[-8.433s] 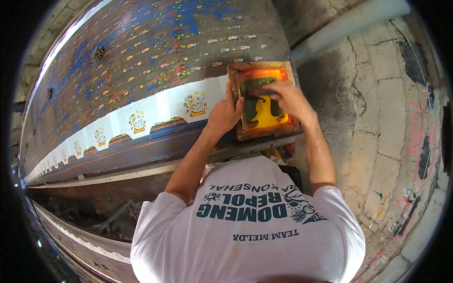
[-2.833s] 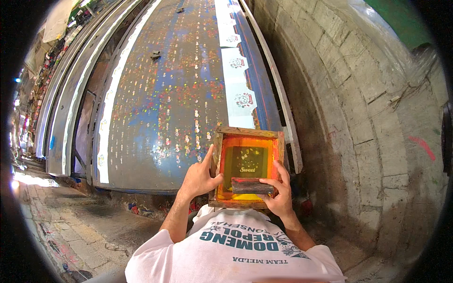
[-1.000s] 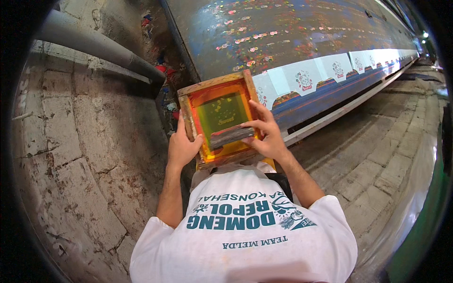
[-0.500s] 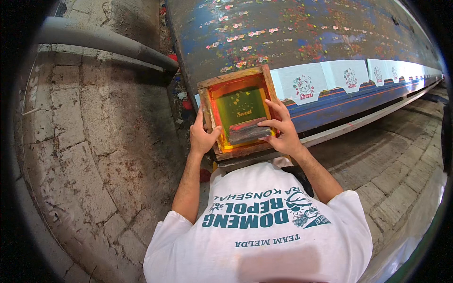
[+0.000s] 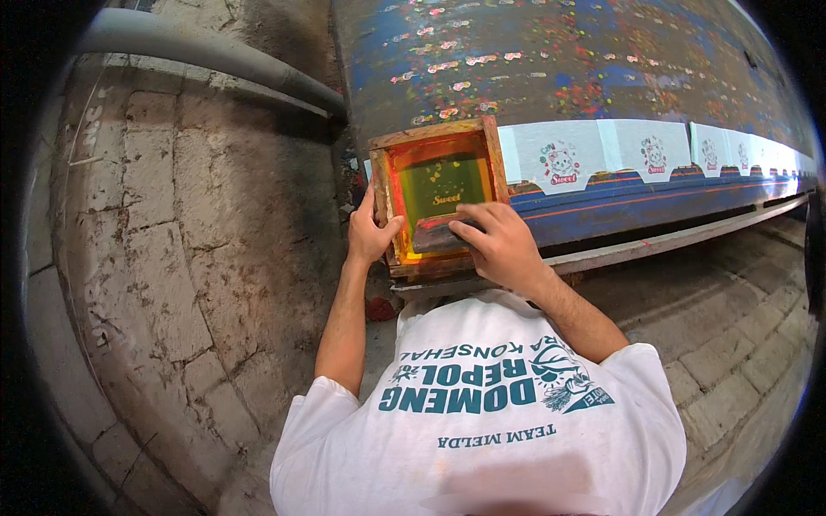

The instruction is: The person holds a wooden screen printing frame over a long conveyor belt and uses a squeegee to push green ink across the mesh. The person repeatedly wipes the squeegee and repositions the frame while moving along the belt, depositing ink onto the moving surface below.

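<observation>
Your left hand (image 5: 372, 230) is gripping the screen frame (image 5: 437, 196) edge; your right hand (image 5: 497, 248) is clasping the squeegee (image 5: 436, 236) inside it.

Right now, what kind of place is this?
Probably a hand screen-printing workshop. A wooden printing screen lies on a long paint-spattered table, and a row of white pieces printed with the same picture runs along its edge.

A long paint-spattered printing table (image 5: 568, 77) is carrying a wooden screen frame (image 5: 437, 198) and white printed fabric pieces (image 5: 602, 155).
</observation>
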The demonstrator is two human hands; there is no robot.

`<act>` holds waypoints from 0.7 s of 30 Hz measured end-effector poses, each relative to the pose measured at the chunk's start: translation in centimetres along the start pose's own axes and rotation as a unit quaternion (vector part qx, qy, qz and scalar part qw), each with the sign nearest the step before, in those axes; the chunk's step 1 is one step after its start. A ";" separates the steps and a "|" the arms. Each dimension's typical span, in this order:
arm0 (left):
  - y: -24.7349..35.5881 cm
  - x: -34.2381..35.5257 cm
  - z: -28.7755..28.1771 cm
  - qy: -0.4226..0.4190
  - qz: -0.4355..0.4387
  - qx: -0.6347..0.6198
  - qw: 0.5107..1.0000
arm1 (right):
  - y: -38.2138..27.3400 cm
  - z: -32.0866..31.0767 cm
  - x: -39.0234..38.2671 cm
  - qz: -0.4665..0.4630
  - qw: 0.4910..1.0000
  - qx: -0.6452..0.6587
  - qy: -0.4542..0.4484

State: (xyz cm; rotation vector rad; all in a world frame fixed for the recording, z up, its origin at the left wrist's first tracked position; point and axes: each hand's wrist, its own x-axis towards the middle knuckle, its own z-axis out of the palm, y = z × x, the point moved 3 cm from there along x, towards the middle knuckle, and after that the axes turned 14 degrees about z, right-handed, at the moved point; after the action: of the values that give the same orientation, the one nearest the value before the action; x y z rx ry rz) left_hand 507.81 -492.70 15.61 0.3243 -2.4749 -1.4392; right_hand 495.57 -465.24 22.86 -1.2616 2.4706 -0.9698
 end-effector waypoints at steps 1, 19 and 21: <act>0.2 0.1 0.0 0.000 0.000 -0.002 1.000 | -0.5 0.2 0.1 -0.002 1.000 -0.018 -0.021; 0.7 0.1 -1.2 -0.074 -0.041 -0.008 0.996 | 0.6 0.9 12.7 0.088 0.990 -0.103 -0.043; 0.8 0.0 -1.4 -0.081 -0.053 -0.002 0.995 | 0.5 1.2 12.4 0.099 0.989 -0.097 -0.057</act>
State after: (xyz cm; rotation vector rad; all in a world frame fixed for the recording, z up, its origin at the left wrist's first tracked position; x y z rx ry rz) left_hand 508.22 -493.47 16.95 0.3569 -2.6173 -1.5705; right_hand 488.14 -475.28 23.00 -1.0637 2.5877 -0.6047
